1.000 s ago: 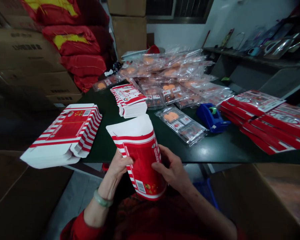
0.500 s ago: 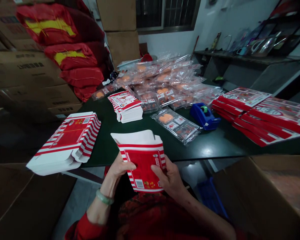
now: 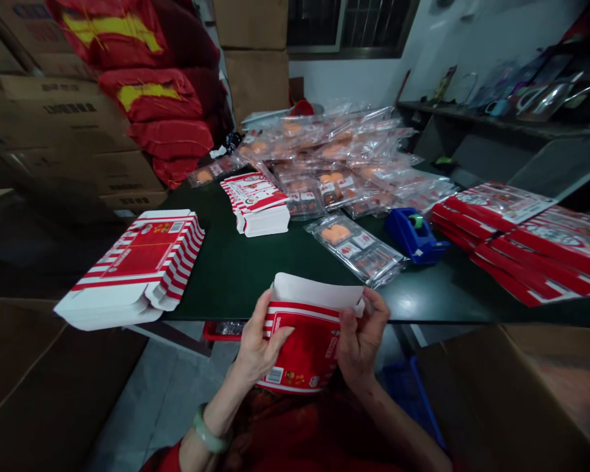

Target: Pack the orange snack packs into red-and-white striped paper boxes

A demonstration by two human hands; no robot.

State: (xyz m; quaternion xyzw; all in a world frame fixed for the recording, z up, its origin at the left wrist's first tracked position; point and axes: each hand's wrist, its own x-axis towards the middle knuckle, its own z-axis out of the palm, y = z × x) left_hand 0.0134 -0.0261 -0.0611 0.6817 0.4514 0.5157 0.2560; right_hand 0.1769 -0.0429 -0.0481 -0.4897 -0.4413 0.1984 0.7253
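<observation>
In the head view, the red-and-white carton (image 3: 302,344) was in both hands, right by the near edge of the desk (image 3: 226,282), white flap facing up. The left hand (image 3: 256,344) had a loose grip on it: thumb across the printed front, the other fingers along the left edge and partly hidden, so only a carton's thickness between them (pale green bangle (image 3: 210,432) on that wrist, btw). The right hand (image 3: 361,341) was pinched tighter at the upper right corner, thumb in front and fingers curled behind the flap.

Off to the left of the left fingers sat a stack of flat cartons (image 3: 140,252), striped sides and all. Beyond the fingers was a smaller striped stack (image 3: 260,210), and just right of that a big heap of clear packs (image 3: 339,157). One single pack (image 3: 358,246) lay nearer, a bit beyond the right fingers, with a blue tape dispenser (image 3: 415,239) just beside it. Farther right of those fingers was a pile of red-edged packaging (image 3: 526,242), well apart from the hands.
</observation>
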